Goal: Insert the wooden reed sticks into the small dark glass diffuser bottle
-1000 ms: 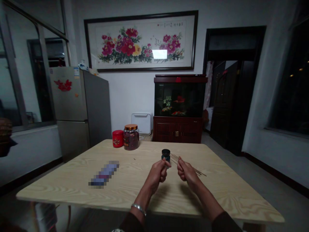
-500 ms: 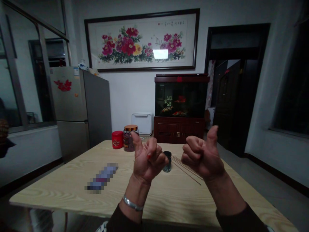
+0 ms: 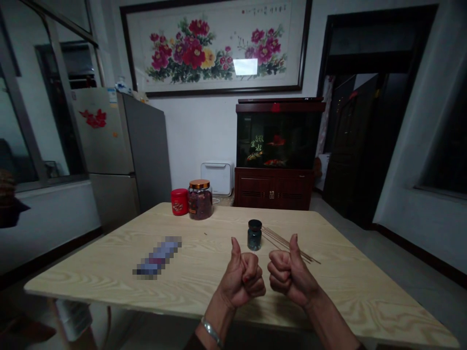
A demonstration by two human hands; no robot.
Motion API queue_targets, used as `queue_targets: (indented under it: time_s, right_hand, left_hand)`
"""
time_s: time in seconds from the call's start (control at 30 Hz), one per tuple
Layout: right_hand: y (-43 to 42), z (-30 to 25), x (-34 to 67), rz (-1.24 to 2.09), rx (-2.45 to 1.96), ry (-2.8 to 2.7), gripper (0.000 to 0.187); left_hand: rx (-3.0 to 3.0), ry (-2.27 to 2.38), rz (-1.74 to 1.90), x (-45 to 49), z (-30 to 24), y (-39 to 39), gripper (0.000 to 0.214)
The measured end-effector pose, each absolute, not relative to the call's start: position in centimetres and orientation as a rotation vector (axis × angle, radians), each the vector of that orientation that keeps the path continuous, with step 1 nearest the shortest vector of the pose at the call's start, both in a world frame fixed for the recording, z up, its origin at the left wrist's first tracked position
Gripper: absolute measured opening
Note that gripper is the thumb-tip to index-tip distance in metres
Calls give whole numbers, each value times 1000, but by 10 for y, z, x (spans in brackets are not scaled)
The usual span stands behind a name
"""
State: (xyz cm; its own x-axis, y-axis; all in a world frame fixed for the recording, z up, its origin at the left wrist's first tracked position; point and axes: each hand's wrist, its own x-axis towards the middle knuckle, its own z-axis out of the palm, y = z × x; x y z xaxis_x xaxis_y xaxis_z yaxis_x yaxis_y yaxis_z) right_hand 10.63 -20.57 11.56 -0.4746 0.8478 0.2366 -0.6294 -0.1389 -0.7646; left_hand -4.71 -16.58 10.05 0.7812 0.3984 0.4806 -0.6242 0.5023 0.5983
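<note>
Table (image 3: 189,277), jar (image 3: 254,238) beyond thumbs-up hands (image 3: 242,279) (image 3: 294,277)

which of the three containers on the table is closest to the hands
The small black-lidded jar, just beyond the left hand and right hand; the red canister and the larger copper-lidded jar stand farther back, side by side.

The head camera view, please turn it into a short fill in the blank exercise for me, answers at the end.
1. On both the left hand and the right hand, only the ____ points upward.
2. A silver metal bracelet circles the ____ wrist.
3. The small cylindrical dark glass jar near the thin brown sticks has a ____ lid.
4. The wide clear jar with dark contents stands beside the ____ cylindrical canister.

Missing words: thumb; left; black; red.
</note>
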Motion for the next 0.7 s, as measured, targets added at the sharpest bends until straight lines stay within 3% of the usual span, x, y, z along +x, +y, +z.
queue_targets:
  time_s: [0.23,0.37,0.5,0.6,0.7]
  right_hand:
    - [-198,130,112,1771,-316,-1123,71]
    - [-187,119,132,1648,-592,-1145,69]
    - [-156,82,178,1033,-1322,-1258,56]
    - [-129,49,208,449,-1731,-1462,36]
    - [-105,33,217,286,-1846,-1558,21]
  left_hand:
    - [906,-271,585,-43,112,-155,78]
    - [924,-142,644,-52,105,-141,73]
    - [1025,346,891,-55,84,-98,57]
    - [1259,924,1066,-44,63,-58,46]
    - [1308,1061,1152,-25,40,-27,56]
